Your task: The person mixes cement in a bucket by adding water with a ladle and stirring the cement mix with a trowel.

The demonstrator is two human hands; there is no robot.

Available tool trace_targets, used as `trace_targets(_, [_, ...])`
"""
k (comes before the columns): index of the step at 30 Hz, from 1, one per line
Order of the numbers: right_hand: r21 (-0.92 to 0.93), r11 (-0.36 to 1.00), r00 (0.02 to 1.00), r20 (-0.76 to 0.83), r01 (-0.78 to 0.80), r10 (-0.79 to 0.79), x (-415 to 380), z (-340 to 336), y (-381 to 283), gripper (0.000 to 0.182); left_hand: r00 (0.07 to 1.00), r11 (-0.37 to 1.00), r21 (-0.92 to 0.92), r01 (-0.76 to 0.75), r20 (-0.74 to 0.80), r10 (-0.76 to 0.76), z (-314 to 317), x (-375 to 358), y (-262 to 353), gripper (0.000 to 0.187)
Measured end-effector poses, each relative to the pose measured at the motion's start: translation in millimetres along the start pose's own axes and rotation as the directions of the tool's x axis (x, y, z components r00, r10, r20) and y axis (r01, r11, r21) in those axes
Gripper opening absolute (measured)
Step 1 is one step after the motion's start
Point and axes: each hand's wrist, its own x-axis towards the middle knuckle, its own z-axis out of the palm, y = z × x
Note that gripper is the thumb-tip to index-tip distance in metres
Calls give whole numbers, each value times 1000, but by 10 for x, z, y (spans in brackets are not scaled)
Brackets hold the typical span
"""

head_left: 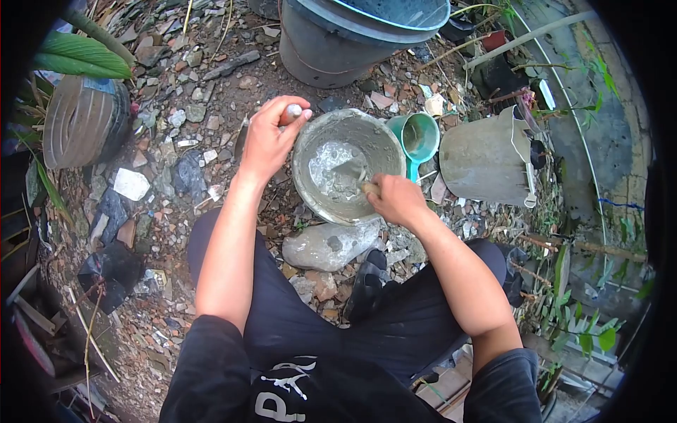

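Between my dark-trousered knees (486, 262), a smooth, pale-grey rounded stone (326, 247) lay on loose rubble (176, 321). Just beyond it stood a round, cement-crusted grey tub (307, 176), its near edge at the stone; whether the stone steadied it, I could not tell. My right hand (398, 200) was closed around the short, light-brown handle (369, 187) of a mixing tool, its far end down in wet grey paste (347, 185). A hard sideways stroke on such uneven footing could, I judged, rock the tub and spill its contents. Pale, shiny liquid (330, 158) lay to one side of the thicker paste; uneven stirring could leave lumps. My left hand (269, 138) was curled around a second tool (293, 111) with a rounded, greyish handle end, outside the rim; a slack grip could drop it among the stones. On the right, a turquoise plastic dipper (421, 138) sat close beside the tub, where a wide stroke could upset it. Farther right stood a broken-rimmed grey plastic bucket (483, 158); farthest, a large dark-grey bucket (321, 51), apart from both hands and at little risk.
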Motion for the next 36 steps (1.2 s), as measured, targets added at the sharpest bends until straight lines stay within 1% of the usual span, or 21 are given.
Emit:
trace_targets(2, [-45,997,992,-115,-60,54,9,2,23,35,997,964,255,-78,38,71,32,3,-44,29])
trace_targets(3, [-49,997,992,-112,-60,54,23,28,31,35,997,956,295,0,70,-22,32,-8,14,33])
trace_targets(4, [-78,993,988,-138,-85,73,45,74,55,34,997,957,289,2,68,-23,58,-18,-78,33])
trace_targets(6, [-114,986,981,-164,-118,99,62,189,118,34,995,873,480,-91,80,60,147,-34,-382,36])
trace_targets(8, [-161,984,994,-91,-81,67,81,320,168,34,996,872,481,-93,61,73,172,-41,-474,32])
trace_targets(10, [-155,985,995,-86,-71,58,80,259,169,35,986,884,466,32,130,-104,163,-13,-532,34])
trace_targets(11, [-121,991,996,-75,-53,44,76,195,202,36,978,892,446,70,143,-149,169,-21,-564,44])
trace_targets(12, [-87,996,998,-63,-34,29,70,115,208,37,980,894,441,72,137,-147,165,-19,-551,44])
trace_targets(14, [-72,996,997,-63,-43,38,62,45,186,37,956,901,432,45,242,-164,150,-37,-534,46])
trace_targets(15, [-75,994,993,-93,-80,73,62,44,150,38,957,901,432,47,240,-165,139,-45,-530,46])
trace_targets(20, [-92,984,982,-122,-153,142,126,153,168,39,954,898,439,21,259,-148,133,-21,-591,37])
trace_targets(21, [-62,993,991,-104,-96,89,123,137,189,39,955,912,408,34,255,-150,119,-19,-573,29])
trace_targets(22, [-33,999,996,-86,-37,34,127,124,202,39,955,913,408,29,258,-146,101,-5,-562,29])
trace_targets(23, [-34,999,995,-88,-38,35,143,108,217,39,944,908,417,44,281,-175,80,3,-556,25])
trace_targets(25, [75,995,986,-147,-67,78,135,-59,126,35,931,903,425,63,301,-207,54,16,-509,22])
trace_targets(26, [74,995,986,-145,-68,78,140,-150,73,35,911,895,433,110,315,-265,42,37,-478,20])
trace_targets(27, [58,996,985,-153,-68,76,163,-255,6,34,888,883,444,155,330,-321,34,44,-462,19])
trace_targets(30, [10,995,988,-120,-101,101,476,-538,-191,31,911,924,365,113,333,-243,13,14,-541,25])
trace_targets(32, [-94,974,975,-99,-207,198,707,-639,-378,33,903,923,365,125,345,-258,-4,9,-535,27])
trace_targets(33, [-95,975,976,-100,-201,192,717,-661,-487,33,892,923,359,136,360,-272,-11,7,-536,29])
trace_targets(36, [-231,972,995,-102,-37,14,664,-727,-840,30,873,919,380,100,409,-265,-34,29,-639,33])
